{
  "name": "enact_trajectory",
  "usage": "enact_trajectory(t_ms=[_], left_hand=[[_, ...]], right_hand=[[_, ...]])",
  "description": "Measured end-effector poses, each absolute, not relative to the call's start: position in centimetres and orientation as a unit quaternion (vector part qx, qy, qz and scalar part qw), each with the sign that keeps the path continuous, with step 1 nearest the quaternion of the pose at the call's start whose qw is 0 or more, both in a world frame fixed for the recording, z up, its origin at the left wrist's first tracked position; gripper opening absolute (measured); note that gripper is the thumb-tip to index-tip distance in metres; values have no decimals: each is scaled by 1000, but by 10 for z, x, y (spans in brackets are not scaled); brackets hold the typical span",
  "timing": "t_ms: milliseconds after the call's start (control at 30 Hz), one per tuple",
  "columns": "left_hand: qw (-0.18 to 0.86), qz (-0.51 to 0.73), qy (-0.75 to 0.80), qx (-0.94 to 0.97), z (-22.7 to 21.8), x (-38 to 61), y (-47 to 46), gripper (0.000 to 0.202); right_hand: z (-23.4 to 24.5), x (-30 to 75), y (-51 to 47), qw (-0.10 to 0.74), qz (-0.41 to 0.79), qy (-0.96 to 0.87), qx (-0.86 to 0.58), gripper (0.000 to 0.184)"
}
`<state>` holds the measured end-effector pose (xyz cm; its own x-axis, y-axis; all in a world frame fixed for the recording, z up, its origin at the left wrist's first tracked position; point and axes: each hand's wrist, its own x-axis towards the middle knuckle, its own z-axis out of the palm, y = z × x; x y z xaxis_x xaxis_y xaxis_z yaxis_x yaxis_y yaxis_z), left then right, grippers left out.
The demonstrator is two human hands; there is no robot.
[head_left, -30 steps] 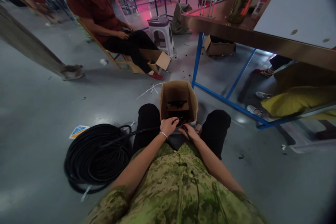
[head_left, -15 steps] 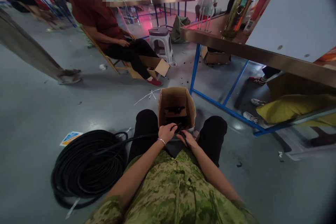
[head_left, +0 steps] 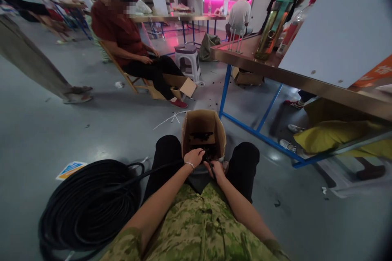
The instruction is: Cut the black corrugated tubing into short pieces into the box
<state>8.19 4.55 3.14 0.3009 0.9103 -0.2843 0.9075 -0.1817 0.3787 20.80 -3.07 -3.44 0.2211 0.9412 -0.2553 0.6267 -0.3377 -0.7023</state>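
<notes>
My left hand [head_left: 194,157], with a bracelet at the wrist, is closed on a black cable or hose [head_left: 163,167]. This line runs over my left thigh from a large black coil [head_left: 87,208] on the floor. My right hand [head_left: 217,170] is closed on a slim dark tool [head_left: 210,164] whose kind I cannot make out. Both hands are close together above the near edge of an open cardboard box [head_left: 200,119] between my knees. Small black pieces [head_left: 200,136] lie inside the box. The line's end is hard to see against the dark contents.
A table with blue legs [head_left: 225,89] stands at the front right, bearing a bottle [head_left: 271,28]. Ahead, a seated person [head_left: 118,34] has a cardboard box [head_left: 186,87] by the feet. A stool [head_left: 187,63] stands beyond. A blue-and-orange card [head_left: 71,170] lies beside the coil.
The view has tilted up a little, so the surroundings sit lower in the picture. Both hands stay over the box, still holding the line and the dark tool.
</notes>
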Motion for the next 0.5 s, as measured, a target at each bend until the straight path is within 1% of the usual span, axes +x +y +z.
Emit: enact_trajectory(t_ms=[100, 267, 500], left_hand=[[255, 7, 598, 760, 25, 81, 49, 33], [263, 24, 597, 757, 20, 72, 50, 28], [216, 15, 582, 784, 19, 68, 46, 27]], right_hand=[[-29, 207, -29, 224, 321, -528, -753, 42], [-26, 205, -30, 216, 321, -532, -753, 38], [-32, 204, -29, 218, 335, -522, -753, 37]])
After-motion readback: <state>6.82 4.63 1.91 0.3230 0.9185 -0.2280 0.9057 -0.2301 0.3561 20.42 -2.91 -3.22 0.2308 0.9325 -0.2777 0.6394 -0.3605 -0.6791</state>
